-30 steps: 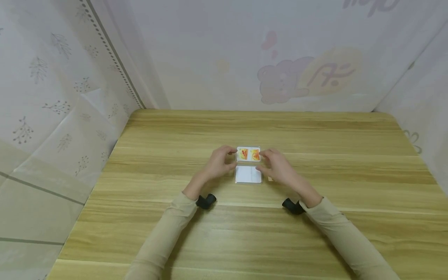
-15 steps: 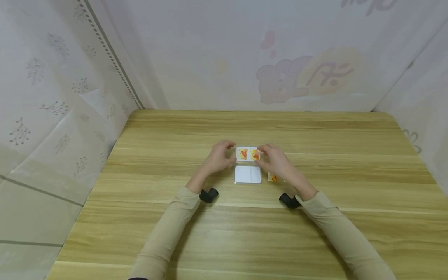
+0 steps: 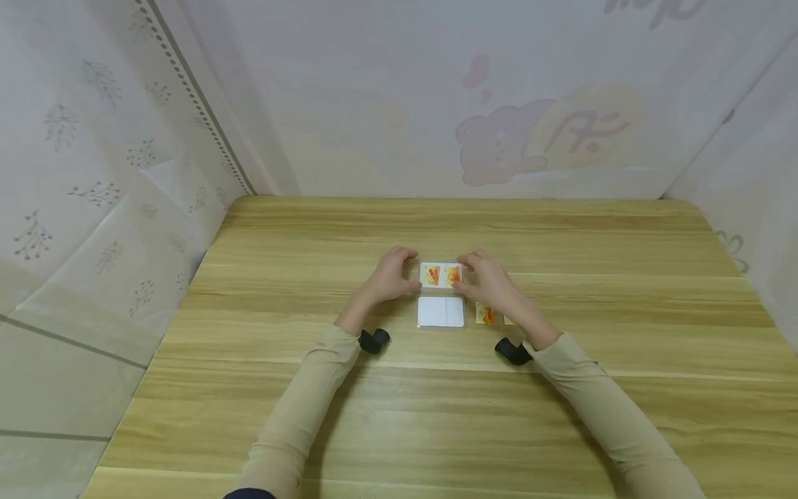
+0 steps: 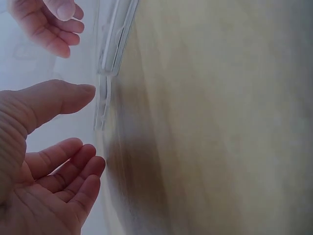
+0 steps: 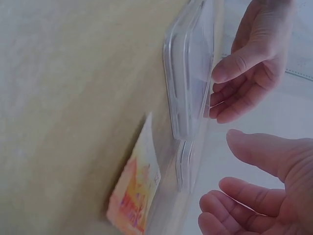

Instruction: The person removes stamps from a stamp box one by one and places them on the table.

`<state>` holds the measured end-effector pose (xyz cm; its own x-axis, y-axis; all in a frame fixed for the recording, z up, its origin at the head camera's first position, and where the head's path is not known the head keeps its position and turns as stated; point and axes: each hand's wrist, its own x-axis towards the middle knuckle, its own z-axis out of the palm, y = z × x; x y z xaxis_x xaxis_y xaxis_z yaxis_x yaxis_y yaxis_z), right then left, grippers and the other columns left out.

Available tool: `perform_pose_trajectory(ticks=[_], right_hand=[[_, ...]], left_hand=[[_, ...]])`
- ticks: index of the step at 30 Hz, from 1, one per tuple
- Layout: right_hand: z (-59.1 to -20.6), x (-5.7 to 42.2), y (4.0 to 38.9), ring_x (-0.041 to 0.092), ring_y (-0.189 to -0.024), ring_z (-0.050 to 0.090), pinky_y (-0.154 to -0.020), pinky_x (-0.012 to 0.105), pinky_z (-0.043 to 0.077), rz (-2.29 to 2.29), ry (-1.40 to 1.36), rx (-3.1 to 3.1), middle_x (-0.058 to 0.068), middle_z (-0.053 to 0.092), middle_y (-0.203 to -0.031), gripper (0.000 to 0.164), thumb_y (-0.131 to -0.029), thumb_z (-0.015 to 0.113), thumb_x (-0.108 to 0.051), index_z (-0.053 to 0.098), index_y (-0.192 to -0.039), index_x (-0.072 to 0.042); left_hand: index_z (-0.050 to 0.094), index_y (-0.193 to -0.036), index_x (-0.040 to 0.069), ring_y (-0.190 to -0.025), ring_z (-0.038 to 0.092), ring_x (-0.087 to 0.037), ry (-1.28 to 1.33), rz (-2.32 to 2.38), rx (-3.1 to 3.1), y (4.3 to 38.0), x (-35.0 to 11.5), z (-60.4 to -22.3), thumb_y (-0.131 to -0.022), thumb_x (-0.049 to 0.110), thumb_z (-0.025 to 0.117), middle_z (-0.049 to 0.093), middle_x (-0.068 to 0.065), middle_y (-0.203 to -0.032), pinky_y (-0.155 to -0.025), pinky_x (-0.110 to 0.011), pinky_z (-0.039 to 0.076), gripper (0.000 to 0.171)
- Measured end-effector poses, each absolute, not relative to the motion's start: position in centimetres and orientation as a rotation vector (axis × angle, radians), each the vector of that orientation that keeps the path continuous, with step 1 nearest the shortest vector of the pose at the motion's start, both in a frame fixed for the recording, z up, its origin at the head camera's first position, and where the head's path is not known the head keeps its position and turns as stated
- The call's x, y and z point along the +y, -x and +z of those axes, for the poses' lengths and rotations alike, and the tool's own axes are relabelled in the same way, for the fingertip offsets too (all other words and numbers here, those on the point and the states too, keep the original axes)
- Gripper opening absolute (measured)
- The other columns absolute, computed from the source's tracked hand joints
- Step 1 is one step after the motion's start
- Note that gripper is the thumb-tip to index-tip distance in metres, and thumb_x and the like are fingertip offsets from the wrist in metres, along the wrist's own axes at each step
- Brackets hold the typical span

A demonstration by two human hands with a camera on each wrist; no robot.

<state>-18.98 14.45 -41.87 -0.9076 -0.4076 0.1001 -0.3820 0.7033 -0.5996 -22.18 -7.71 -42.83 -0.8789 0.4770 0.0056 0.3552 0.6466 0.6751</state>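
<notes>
A clear plastic case point(image 3: 440, 311) lies on the table in two flat, hinged-looking halves. Its far half point(image 3: 441, 274) shows a white face with two orange-and-yellow pictures; the near half looks plain white. Left of the far half is my left hand point(image 3: 389, 275), its thumb and fingers spread apart and slightly bent. My right hand point(image 3: 489, 281) mirrors it on the right side, fingertips close to the edge. In both wrist views the hands point(image 4: 58, 161) point(image 5: 259, 186) hold nothing; whether the right fingertips touch the case is unclear. A small printed paper piece point(image 5: 137, 181) lies beside the case.
In the head view, small orange-and-yellow paper pieces point(image 3: 484, 313) lie right of the near half, one partly under the right wrist. Black wrist-worn devices point(image 3: 374, 341) sit under both wrists. A printed curtain point(image 3: 374, 97) stands behind the wooden table point(image 3: 399, 430).
Both hands have shifted slightly away from me, and the right hand has uncovered the small paper pieces. The case stays in about the same place.
</notes>
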Motion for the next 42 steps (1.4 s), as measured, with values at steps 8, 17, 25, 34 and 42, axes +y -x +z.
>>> perform_pose_trajectory(ticks=[8, 17, 25, 34, 42], right_hand=[[-41.8, 14.3, 19.4, 0.034, -0.102, 0.053, -0.086, 0.043, 0.048, -0.969, 0.631, 2.822, 0.024, 0.054, -0.113, 0.05, -0.083, 0.071, -0.014, 0.052, -0.123, 0.01], [-42.1, 14.2, 20.0, 0.034, -0.105, 0.052, -0.089, 0.044, 0.046, -0.912, 0.649, 2.828, 0.024, 0.054, -0.118, 0.053, -0.079, 0.075, -0.014, 0.053, -0.121, 0.011], [-41.9, 13.9, 20.2, 0.034, -0.107, 0.052, -0.092, 0.044, 0.045, -0.859, 0.678, 2.842, 0.023, 0.055, -0.116, 0.054, -0.078, 0.076, -0.014, 0.054, -0.12, 0.011], [-42.0, 13.9, 20.6, 0.035, -0.109, 0.051, -0.095, 0.044, 0.043, -0.82, 0.684, 2.827, 0.024, 0.053, -0.118, 0.056, -0.077, 0.076, -0.014, 0.053, -0.121, 0.011], [-42.0, 13.9, 20.8, 0.034, -0.11, 0.051, -0.095, 0.043, 0.043, -0.788, 0.689, 2.821, 0.023, 0.054, -0.118, 0.057, -0.077, 0.077, -0.015, 0.053, -0.122, 0.011]], left_hand=[[0.048, -0.127, -0.01, -0.117, 0.046, -0.032, -0.705, 1.04, 2.654, 22.4, -8.0, -43.0, -0.075, 0.009, 0.074, 0.05, -0.021, -0.125, -0.102, -0.039, 0.036, 0.061], [0.048, -0.127, -0.009, -0.119, 0.045, -0.032, -0.755, 0.987, 2.638, 22.7, -7.9, -43.0, -0.072, 0.008, 0.074, 0.05, -0.021, -0.126, -0.104, -0.038, 0.034, 0.063], [0.048, -0.126, -0.009, -0.12, 0.043, -0.032, -0.769, 0.962, 2.631, 22.7, -7.6, -42.9, -0.071, 0.007, 0.075, 0.05, -0.02, -0.127, -0.105, -0.039, 0.033, 0.063], [0.048, -0.127, -0.008, -0.122, 0.041, -0.032, -0.743, 0.93, 2.629, 22.7, -7.4, -42.8, -0.072, 0.008, 0.075, 0.048, -0.02, -0.129, -0.106, -0.039, 0.031, 0.064], [0.048, -0.127, -0.008, -0.123, 0.041, -0.032, -0.737, 0.923, 2.626, 22.7, -7.4, -42.8, -0.072, 0.008, 0.075, 0.048, -0.02, -0.129, -0.106, -0.04, 0.031, 0.063]])
